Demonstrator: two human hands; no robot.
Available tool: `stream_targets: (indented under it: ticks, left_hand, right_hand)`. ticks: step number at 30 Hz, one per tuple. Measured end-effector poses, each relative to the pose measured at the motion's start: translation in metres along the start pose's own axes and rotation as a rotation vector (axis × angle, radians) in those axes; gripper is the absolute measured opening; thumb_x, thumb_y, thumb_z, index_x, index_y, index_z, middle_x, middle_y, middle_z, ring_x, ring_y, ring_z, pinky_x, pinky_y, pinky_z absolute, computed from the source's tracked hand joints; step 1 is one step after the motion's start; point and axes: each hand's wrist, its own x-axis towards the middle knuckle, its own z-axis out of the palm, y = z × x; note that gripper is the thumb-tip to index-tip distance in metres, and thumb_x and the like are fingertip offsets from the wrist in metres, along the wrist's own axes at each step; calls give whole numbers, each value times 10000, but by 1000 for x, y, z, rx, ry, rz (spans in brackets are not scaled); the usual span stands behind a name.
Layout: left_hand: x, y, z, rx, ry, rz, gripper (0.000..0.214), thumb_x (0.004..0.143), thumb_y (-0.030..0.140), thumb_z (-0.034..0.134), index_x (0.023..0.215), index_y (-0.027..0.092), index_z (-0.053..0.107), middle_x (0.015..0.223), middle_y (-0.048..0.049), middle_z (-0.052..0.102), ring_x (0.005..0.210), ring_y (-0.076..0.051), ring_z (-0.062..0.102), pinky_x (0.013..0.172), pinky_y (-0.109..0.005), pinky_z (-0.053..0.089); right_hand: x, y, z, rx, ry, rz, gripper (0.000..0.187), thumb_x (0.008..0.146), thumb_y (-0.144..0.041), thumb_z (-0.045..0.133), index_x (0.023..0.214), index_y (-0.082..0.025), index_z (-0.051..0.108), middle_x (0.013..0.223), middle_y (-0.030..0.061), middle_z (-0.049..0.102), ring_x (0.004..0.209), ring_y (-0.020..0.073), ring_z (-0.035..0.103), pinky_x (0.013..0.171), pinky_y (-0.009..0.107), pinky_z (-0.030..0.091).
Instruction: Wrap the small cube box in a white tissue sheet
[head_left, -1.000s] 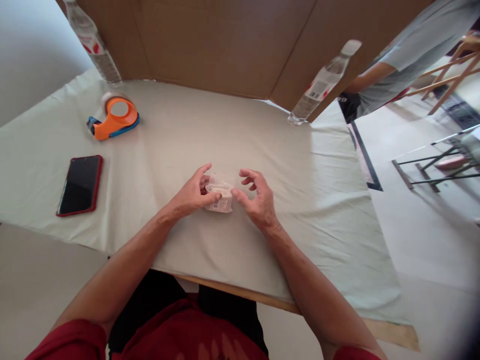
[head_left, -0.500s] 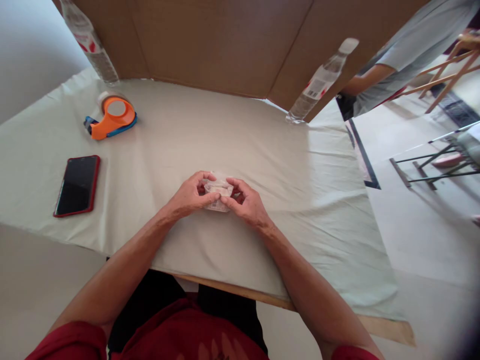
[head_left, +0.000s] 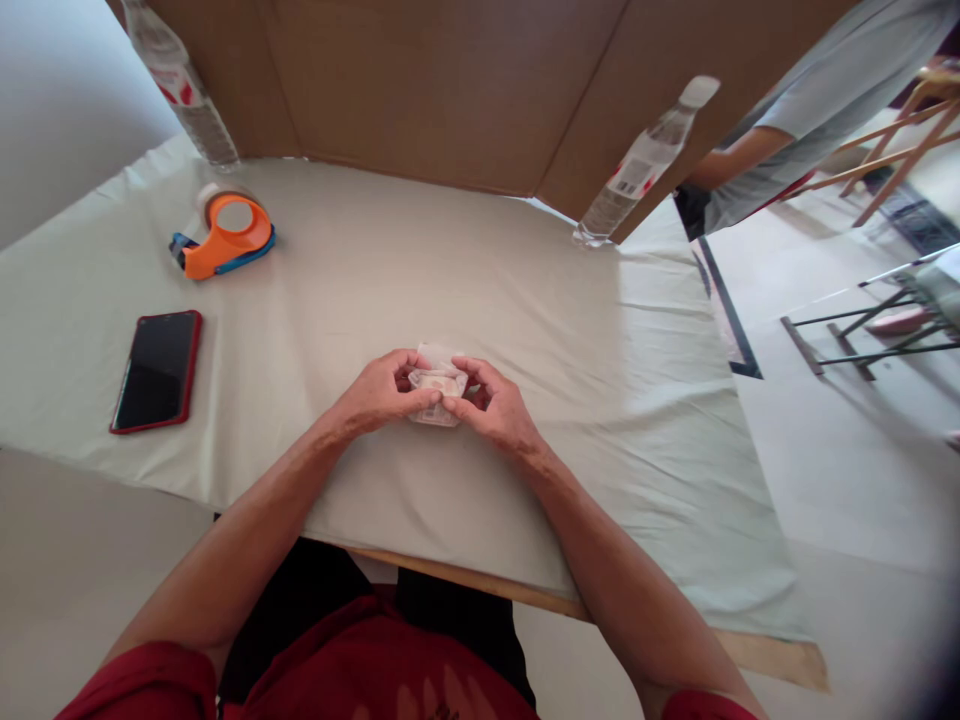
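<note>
Near the front of the cloth-covered table (head_left: 480, 280), a small clear plastic box (head_left: 436, 412) sits between my two hands. A see-through flap stands up at its far side, and something pale shows inside, too small to make out. My left hand (head_left: 382, 388) grips the box from the left, thumb on its near edge and fingers around the far side. From the right, my right hand (head_left: 495, 398) holds it the same way. The two thumb tips nearly meet at the front of the box.
A phone in a red case (head_left: 156, 372) and an orange tape dispenser (head_left: 232, 238) lie at the left. Water bottles stand back left (head_left: 184, 95) and back right (head_left: 637, 170) against a cardboard panel (head_left: 442, 90). Beyond it, right, is a person in grey (head_left: 810, 110).
The clear flap at the far side of the box stands more upright and shows more plainly. My left fingers have shifted slightly down; the thumbs have barely moved.
</note>
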Motion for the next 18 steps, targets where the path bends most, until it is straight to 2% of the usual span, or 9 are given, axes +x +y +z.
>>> stream_targets:
  ticks: [9,18]
  left_hand:
    - [-2,2,-1,-5,-26,5,454,640,400,787,983,147,632,945,-56,706,836,-207,685,719,-310,542]
    - [0,-4,-3,28,-53,24,416,643,419,796,903,162,597,844,-10,633,730,-150,612,660,-269,492]
  right_hand:
    - [-1,-6,-2,6,-12,24,565,727,-414,741,1220,-166,620,1071,87,716,735,151,625,685,309,531]
    - [0,-6,-5,73,-40,57,557,736,-467,751,1194,-172,636,1028,81,711,711,151,610,687,309,517]
